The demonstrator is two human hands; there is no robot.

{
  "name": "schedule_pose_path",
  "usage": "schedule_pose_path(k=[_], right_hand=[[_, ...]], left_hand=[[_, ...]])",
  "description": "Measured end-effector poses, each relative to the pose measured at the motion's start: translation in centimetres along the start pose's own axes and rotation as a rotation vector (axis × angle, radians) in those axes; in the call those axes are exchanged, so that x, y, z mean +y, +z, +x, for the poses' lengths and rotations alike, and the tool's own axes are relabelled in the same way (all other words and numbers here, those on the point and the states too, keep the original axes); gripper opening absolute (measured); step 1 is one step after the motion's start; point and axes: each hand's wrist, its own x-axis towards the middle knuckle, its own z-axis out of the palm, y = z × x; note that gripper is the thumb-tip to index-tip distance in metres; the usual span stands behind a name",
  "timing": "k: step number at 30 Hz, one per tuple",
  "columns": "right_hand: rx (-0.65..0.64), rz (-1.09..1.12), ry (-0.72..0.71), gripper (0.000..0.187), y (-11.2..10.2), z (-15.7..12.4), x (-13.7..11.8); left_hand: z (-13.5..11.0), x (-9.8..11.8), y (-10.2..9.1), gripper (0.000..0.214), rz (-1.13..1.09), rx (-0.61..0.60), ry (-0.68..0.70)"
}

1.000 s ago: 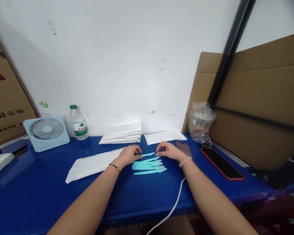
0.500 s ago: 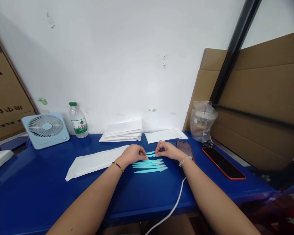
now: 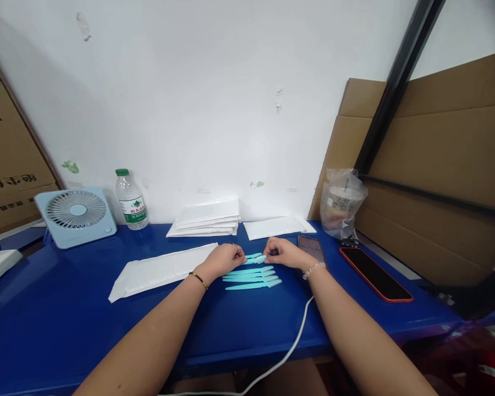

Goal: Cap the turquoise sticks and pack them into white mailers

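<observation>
Several slim turquoise plastic sticks (image 3: 251, 278) lie side by side on the blue table (image 3: 86, 330). My left hand (image 3: 223, 259) and my right hand (image 3: 284, 253) meet just behind them, both with fingers curled in a pinch. Between the fingertips they hold the ends of one or two turquoise sticks (image 3: 254, 258) a little above the row. A long white padded envelope (image 3: 160, 270) lies flat just left of my left hand.
A stack of white envelopes (image 3: 208, 219) and one more envelope (image 3: 277, 226) lie by the wall. A water bottle (image 3: 131, 200) and small blue fan (image 3: 76, 215) stand back left. Two phones (image 3: 311, 248) (image 3: 375, 274), a bagged cup (image 3: 341, 204), a white cable (image 3: 289, 352) and cardboard are on the right.
Both hands have drawn closer together around the rear stick and lifted it slightly off the row. The view has shifted a little to the left.
</observation>
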Motion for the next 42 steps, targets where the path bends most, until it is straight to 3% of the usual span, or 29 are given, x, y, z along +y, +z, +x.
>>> schedule_pose_path(k=[5,14,20,23,28,32,35,38,42], right_hand=[[0.023,0.015,0.066,0.017,0.0,0.0,-0.3],[-0.048,0.071,0.165,0.023,-1.0,-0.4,-0.8],[0.071,0.044,0.078,0.029,-0.6,-0.2,-1.3],[0.066,0.094,0.038,0.028,-0.4,0.1,-1.6],[0.117,0.138,0.173,0.032,-1.2,-0.2,-0.8],[0.045,0.085,0.222,0.032,-1.7,-0.6,-0.1],[-0.017,0.106,0.159,0.032,-1.7,-0.8,-0.3],[-0.164,0.076,0.096,0.031,-1.4,-0.8,-0.8],[-0.228,-0.015,0.103,0.026,-0.9,-0.7,-1.2]], left_hand=[[-0.4,0.6,-0.3,0.026,0.010,-0.048,0.048],[-0.2,0.3,-0.4,0.023,0.191,0.008,0.067],[-0.1,0.3,-0.2,0.024,0.160,0.018,0.091],[-0.1,0.6,-0.1,0.023,0.169,0.005,0.104],[-0.1,0.1,-0.3,0.024,0.190,0.009,0.016],[0.0,-0.5,0.0,0.023,0.172,0.025,0.043],[0.0,-0.6,0.2,0.029,0.145,0.029,0.075],[-0.2,-0.2,0.1,0.032,0.100,0.031,0.086],[-0.6,0.8,0.0,0.028,0.086,-0.004,0.134]])
